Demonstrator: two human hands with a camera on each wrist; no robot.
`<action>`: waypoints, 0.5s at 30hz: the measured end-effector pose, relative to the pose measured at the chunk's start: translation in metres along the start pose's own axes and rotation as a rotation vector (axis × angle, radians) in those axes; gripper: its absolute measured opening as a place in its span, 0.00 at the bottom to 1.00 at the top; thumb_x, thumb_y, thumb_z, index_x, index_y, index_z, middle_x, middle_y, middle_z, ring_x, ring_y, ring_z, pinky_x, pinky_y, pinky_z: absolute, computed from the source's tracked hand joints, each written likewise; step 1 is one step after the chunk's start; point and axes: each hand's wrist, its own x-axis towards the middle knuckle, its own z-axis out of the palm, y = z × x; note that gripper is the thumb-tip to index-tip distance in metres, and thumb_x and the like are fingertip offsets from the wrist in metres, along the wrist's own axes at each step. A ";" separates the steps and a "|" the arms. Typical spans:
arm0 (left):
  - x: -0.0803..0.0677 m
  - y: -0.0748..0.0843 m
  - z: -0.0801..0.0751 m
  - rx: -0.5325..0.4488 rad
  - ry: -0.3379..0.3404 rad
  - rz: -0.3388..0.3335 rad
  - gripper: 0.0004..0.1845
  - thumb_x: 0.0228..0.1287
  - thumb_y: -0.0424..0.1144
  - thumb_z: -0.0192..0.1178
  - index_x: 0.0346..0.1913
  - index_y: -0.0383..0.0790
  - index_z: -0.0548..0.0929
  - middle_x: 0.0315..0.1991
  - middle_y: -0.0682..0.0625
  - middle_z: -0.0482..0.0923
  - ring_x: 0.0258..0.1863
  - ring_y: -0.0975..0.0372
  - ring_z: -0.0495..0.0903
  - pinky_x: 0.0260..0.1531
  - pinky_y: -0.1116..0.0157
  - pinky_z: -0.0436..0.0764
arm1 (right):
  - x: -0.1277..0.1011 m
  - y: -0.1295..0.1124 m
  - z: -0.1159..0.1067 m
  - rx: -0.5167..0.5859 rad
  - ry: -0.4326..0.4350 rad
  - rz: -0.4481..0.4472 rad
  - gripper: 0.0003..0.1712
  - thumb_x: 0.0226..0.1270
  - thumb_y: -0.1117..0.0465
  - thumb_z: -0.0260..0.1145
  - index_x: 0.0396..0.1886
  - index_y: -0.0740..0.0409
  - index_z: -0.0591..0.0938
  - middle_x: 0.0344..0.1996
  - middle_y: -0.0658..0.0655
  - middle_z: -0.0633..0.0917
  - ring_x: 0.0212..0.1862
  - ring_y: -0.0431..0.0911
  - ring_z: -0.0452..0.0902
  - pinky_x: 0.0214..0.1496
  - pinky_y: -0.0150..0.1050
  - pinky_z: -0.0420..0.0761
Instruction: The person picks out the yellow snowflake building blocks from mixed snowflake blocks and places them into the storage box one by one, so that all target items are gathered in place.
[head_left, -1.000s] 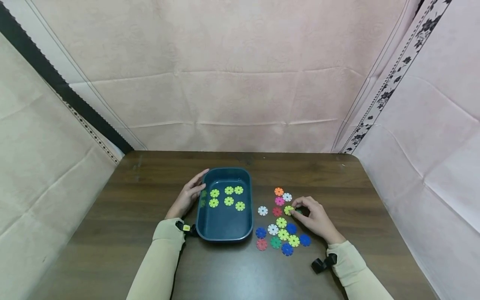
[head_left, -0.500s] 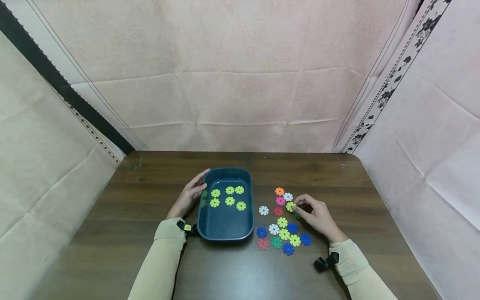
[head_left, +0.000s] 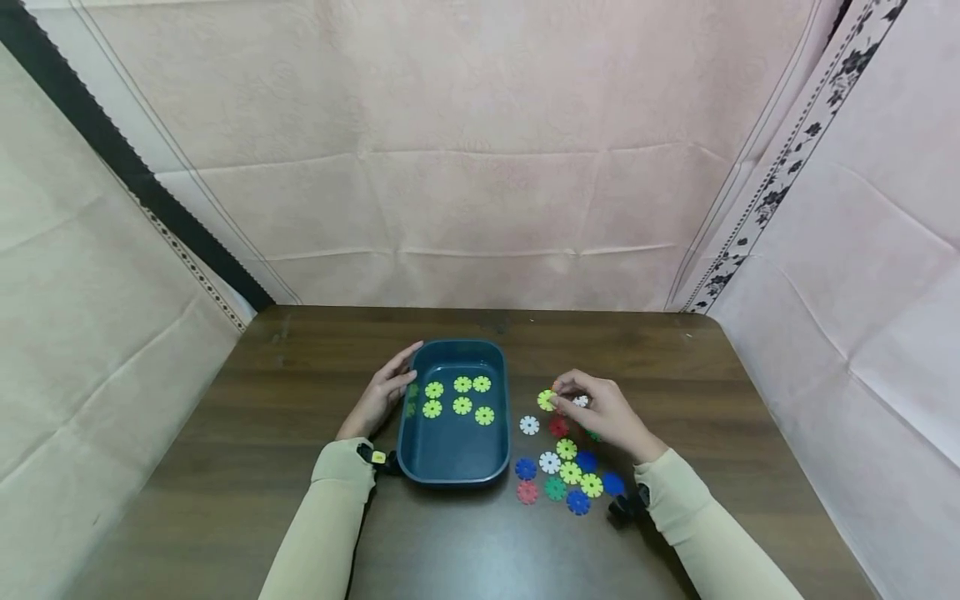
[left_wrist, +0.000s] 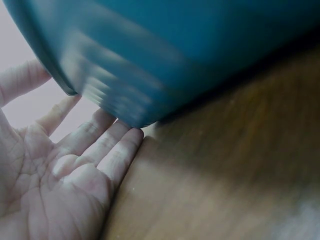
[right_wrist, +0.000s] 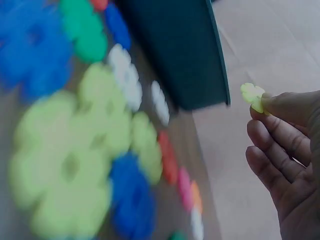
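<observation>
My right hand (head_left: 609,414) pinches a yellow-green flower-shaped plastic disc (head_left: 546,401) between thumb and fingertips, raised off the table. In the right wrist view this disc (right_wrist: 251,94) sticks out past the fingertips, and the other fingers are loosely bent. My left hand (head_left: 377,400) lies along the left side of a dark blue tray (head_left: 453,464). Its fingers are extended and touch the tray's outer wall, as the left wrist view shows. Inside the tray lie several yellow-green discs (head_left: 462,406) in two rough rows.
Loose discs lie on the wooden table (head_left: 300,500) right of the tray: blue (head_left: 578,502), white (head_left: 529,425), green (head_left: 555,488), red (head_left: 527,492) and more yellow-green ones (head_left: 570,472). The right hand partly hides those at the back. Pale cloth (head_left: 480,200) hangs behind.
My right hand has lifted the yellow-green disc and carried it left, toward the tray. The left hand stays at the tray's side. The view has shifted slightly.
</observation>
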 end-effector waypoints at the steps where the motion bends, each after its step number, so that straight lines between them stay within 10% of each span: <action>1: 0.000 0.000 0.000 -0.005 0.002 -0.004 0.28 0.78 0.37 0.50 0.77 0.56 0.64 0.79 0.55 0.54 0.77 0.53 0.53 0.69 0.47 0.63 | 0.006 -0.004 0.003 -0.006 -0.017 -0.019 0.07 0.69 0.61 0.70 0.44 0.48 0.83 0.38 0.43 0.87 0.41 0.42 0.84 0.42 0.47 0.85; 15: 0.000 0.001 0.000 -0.008 0.002 -0.009 0.28 0.78 0.38 0.51 0.77 0.55 0.65 0.79 0.55 0.52 0.77 0.53 0.51 0.71 0.42 0.55 | 0.075 -0.064 0.051 -0.089 -0.414 -0.210 0.05 0.71 0.60 0.68 0.44 0.53 0.84 0.39 0.46 0.87 0.39 0.33 0.81 0.40 0.35 0.84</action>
